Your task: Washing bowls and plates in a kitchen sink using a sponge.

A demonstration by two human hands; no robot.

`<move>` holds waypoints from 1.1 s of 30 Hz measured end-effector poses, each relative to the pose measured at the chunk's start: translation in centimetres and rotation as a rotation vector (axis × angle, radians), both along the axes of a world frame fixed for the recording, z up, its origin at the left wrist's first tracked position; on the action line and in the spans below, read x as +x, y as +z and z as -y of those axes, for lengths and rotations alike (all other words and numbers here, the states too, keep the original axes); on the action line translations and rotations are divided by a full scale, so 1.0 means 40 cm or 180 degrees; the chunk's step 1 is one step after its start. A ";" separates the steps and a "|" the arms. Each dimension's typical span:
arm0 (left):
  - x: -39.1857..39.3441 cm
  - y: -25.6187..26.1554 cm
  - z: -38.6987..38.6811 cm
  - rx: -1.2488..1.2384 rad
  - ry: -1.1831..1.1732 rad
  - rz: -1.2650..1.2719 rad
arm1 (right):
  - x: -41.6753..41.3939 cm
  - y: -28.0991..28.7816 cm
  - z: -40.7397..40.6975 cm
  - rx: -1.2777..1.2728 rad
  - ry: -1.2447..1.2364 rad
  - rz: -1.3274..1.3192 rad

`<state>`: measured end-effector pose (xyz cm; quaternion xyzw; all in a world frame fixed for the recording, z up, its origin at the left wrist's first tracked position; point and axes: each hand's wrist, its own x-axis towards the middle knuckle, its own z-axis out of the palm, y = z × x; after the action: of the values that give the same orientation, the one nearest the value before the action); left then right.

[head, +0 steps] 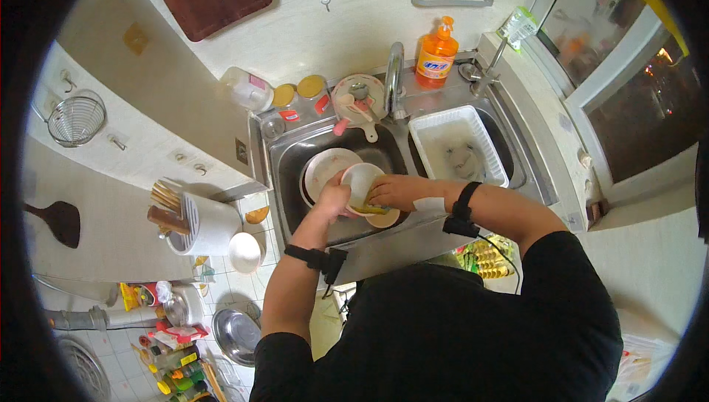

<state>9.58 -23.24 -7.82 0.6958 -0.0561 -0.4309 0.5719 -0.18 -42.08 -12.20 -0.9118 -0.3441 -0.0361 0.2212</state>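
Note:
My left hand (333,201) grips the rim of a white bowl (360,179) and holds it tilted above the left sink basin (293,230). Against the bowl's inside, my right hand (401,192) presses a yellowish sponge or cloth (375,209), partly hidden under the fingers. Below the bowl, a small cream-coloured bowl (383,219) shows in part. Further left in the basin sits a larger white dish (327,169) with a pinkish pattern, its near side covered by my left hand and the held bowl.
A chrome faucet (395,78) rises between the basins. Over the right basin stands a white plastic tub (426,150) with cloudy water. An orange pump bottle (436,58) and lidded jars (310,87) line the back ledge. A plate with utensils (352,89) sits behind the left basin.

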 end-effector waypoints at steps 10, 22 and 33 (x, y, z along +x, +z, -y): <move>-0.034 -0.099 0.012 -0.0460 0.1169 -0.0189 | -0.005 0.010 -0.091 0.0417 -0.0970 -0.1075; -0.034 -0.175 0.012 -0.0837 0.1267 -0.0313 | -0.030 0.086 -0.127 0.0562 -0.0864 -0.1567; 0.042 0.009 -0.018 0.0012 0.0293 -0.0629 | 0.021 0.081 -0.051 -0.0742 0.0051 -0.0688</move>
<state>11.27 -22.50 -7.45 0.6529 0.0334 -0.4707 0.5925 0.67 -40.05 -8.95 -0.9271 -0.3273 0.1042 0.1499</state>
